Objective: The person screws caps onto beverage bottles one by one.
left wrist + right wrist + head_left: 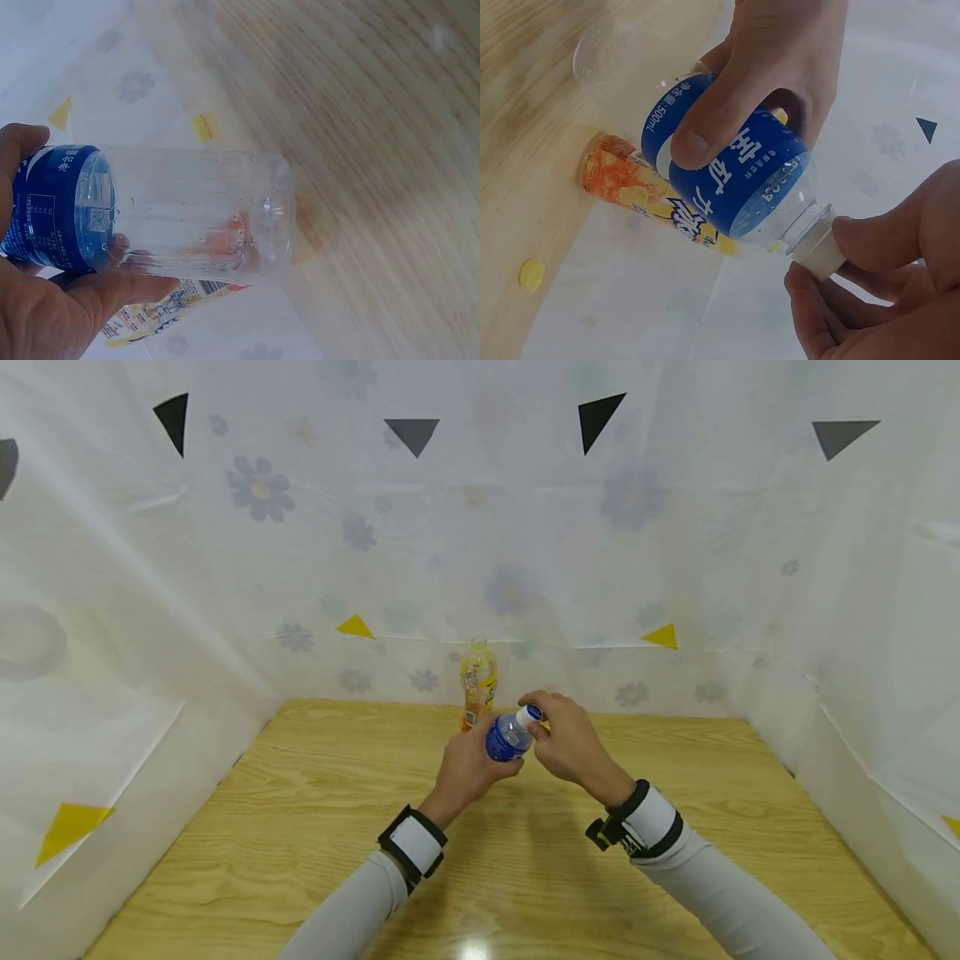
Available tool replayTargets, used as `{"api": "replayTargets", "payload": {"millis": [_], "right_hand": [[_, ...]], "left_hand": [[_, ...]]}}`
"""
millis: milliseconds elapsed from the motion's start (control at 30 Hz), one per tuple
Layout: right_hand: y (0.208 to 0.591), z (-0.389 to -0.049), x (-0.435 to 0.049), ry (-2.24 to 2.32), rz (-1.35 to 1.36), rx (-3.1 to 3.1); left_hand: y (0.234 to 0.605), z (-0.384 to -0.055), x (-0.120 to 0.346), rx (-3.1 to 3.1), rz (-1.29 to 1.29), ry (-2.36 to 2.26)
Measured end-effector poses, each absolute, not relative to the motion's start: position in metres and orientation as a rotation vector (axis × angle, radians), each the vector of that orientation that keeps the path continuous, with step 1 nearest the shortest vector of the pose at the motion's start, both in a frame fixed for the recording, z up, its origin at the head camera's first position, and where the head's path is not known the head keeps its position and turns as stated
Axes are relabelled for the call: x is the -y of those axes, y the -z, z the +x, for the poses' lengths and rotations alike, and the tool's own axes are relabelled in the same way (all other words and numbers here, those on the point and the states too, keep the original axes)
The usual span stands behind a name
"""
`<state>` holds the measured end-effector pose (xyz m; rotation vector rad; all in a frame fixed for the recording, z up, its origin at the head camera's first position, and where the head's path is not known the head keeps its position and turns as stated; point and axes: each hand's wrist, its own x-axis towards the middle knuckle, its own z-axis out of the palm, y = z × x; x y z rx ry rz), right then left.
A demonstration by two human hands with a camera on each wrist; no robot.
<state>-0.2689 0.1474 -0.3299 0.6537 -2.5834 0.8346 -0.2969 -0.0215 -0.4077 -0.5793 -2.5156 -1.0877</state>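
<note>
My left hand (pixel 467 767) grips a clear plastic drink bottle (pixel 731 154) round its blue label. The bottle leans toward me, its neck up and to the right in the head view. Droplets cling inside its clear lower part (pixel 187 210). The thumb and fingers of my right hand (pixel 573 739) pinch the white cap (pixel 821 251) at the bottle's neck. Just behind stands a second bottle (pixel 480 681), with an orange and yellow label and no cap on its mouth; my left hand hides part of its base.
A loose yellow cap (pixel 532 275) lies on the wooden table (pixel 315 810) near the second bottle. White flowered sheeting (pixel 465 543) hangs along the back and both sides of the table, with black and yellow triangles on it.
</note>
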Motion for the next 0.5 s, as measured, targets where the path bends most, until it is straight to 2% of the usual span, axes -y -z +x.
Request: {"api": "replayTargets", "payload": {"millis": [500], "right_hand": [[0.3362,-0.2711,-0.1478,-0.871,0.652,2.513]], "left_hand": [[0.4079,-0.2959,0.0217,2.497,-0.599,1.082]]}}
